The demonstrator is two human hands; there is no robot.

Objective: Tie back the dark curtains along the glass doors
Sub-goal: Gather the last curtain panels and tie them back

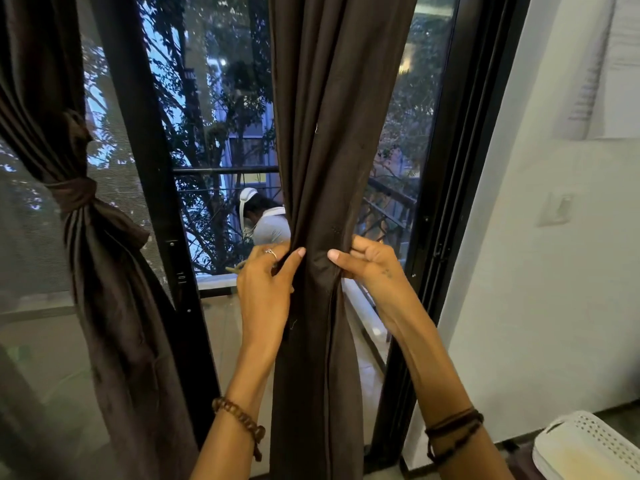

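Observation:
A dark brown curtain [332, 140] hangs down the middle of the glass doors [214, 116], bunched into a narrow column at hand height. My left hand [266, 282] grips its left side, thumb on the front and fingers wrapped behind. My right hand [367, 268] pinches its right side at the same height, thumb on the front. A second dark curtain [104, 271] hangs at the left, gathered and bound by a knotted fabric tie [74, 197].
Black door frames [446, 188] stand on both sides of the curtain. A white wall [540, 271] with a light switch [557, 209] is at the right. A white perforated basket [585, 448] sits at the bottom right. A person's reflection shows in the glass.

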